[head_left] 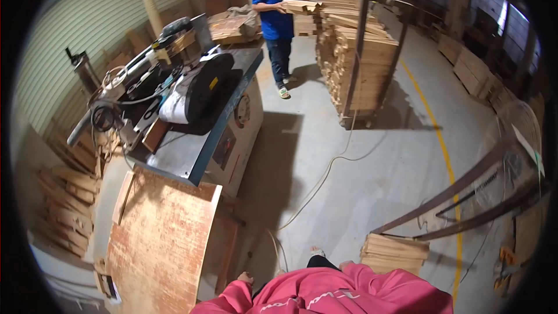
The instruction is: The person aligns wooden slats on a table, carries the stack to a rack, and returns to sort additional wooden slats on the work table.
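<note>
My left hand [246, 278] hangs low beside the pink sweatshirt [349, 291], near the edge of a worn wooden board [163, 238]. Its fingers show a little and look loosely apart, with no object seen in them. Only a small part of my right hand [347, 266] shows at the other side of the sweatshirt, close to a stack of wooden pieces [395, 253]. The fingers of that hand are hidden, so its grip cannot be made out.
A machine with a belt guard [192, 93] stands on the left. Ahead, a person in blue [276, 14] holds wooden pieces [300, 6] beside a loaded trolley [360, 58]. A cable [319, 180] crosses the floor. A metal-framed fan [505, 168] is at right.
</note>
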Demonstrator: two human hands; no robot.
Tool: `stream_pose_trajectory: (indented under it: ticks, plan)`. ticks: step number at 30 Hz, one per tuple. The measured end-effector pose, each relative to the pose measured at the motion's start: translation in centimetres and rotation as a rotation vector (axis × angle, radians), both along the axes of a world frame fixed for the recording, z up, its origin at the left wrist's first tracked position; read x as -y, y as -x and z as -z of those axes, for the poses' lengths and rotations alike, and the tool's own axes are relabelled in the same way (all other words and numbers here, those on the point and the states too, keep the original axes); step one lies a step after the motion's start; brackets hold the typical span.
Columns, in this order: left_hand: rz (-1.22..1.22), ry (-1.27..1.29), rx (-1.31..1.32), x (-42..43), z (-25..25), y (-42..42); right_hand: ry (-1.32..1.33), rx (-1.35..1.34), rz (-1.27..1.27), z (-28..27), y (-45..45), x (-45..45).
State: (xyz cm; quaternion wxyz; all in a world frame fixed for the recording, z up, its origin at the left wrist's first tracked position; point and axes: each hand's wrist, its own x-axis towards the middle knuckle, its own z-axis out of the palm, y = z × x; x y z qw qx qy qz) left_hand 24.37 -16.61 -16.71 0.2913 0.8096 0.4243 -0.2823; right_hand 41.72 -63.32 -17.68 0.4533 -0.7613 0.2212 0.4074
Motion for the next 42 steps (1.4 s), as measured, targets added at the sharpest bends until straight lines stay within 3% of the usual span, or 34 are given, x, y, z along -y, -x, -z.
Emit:
stream_pose_trajectory:
  ticks: [1, 2, 3, 4, 6, 9, 11, 17, 19, 21, 22, 26, 27, 31, 36, 37, 41, 42]
  plan:
    - [0.0, 0.035, 0.036, 1.0, 0.2, 0.1, 0.018, -0.001, -0.034, 0.4, -1.2, -1.1]
    - [-0.035, 0.039, 0.023, 1.4, -3.0, 0.2, 0.034, -0.007, -0.067, 0.5, -2.1, 1.5]
    - [-0.254, 0.222, 0.02, 5.6, -10.8, -4.0, 0.047, -0.014, -0.095, 0.5, -3.1, 4.7]
    - [-0.111, 0.167, 0.056, 6.2, -8.8, -4.6, 0.055, -0.014, -0.118, 0.4, -4.7, 6.2]
    - [-0.105, 0.297, 0.15, 7.4, -7.7, -6.2, 0.064, 0.001, -0.156, 0.2, -9.1, 7.1]
    - [-0.065, 0.136, 0.172, 8.7, -7.4, -7.6, 0.097, 0.018, -0.217, -0.6, -16.0, 8.2]
    - [-0.382, 0.18, 0.304, 9.5, -7.3, -7.5, 0.127, 0.022, -0.261, -1.4, -19.3, 7.5]
    - [-0.656, 0.26, 0.323, 10.9, -6.4, -3.3, 0.181, 0.045, -0.347, -3.2, -24.0, 0.1]
    - [-0.7, 0.242, 0.258, 10.4, -4.0, -1.5, 0.207, 0.052, -0.365, -3.3, -23.5, -3.3]
    - [-0.734, 0.234, 0.193, 10.2, -1.0, 0.2, -0.96, 0.767, -0.535, -0.7, -21.3, -3.4]
    - [-0.737, 0.239, 0.187, 10.3, 0.7, 1.3, -0.955, 0.761, -0.536, -2.6, -20.6, -4.1]
    - [-0.512, 0.135, 0.319, 7.6, 5.2, 3.8, 0.179, -0.001, -0.616, -11.6, -16.5, -13.5]
    - [-0.508, 0.136, 0.323, 6.7, 5.0, 3.9, 0.18, 0.003, -0.612, -11.6, -16.5, -14.5]
    - [-0.879, 0.383, 0.281, 2.4, 0.4, 2.1, 0.262, 0.16, -1.077, -11.1, -16.7, -18.1]
    - [-0.67, 0.246, 0.636, -1.5, -11.9, -1.0, 0.373, 0.328, -1.58, -10.2, -15.3, -21.6]
    - [-0.633, 0.252, 0.634, -2.7, -13.1, -1.2, 0.396, 0.359, -1.669, -10.0, -14.9, -22.3]
    - [-0.227, -0.173, 0.882, -5.9, -15.9, -1.1, 0.491, 0.458, -2.06, -8.7, -12.9, -23.7]
    - [-0.214, -0.165, 0.88, -6.3, -16.4, -0.9, 0.491, 0.45, -2.047, -8.6, -12.1, -24.0]
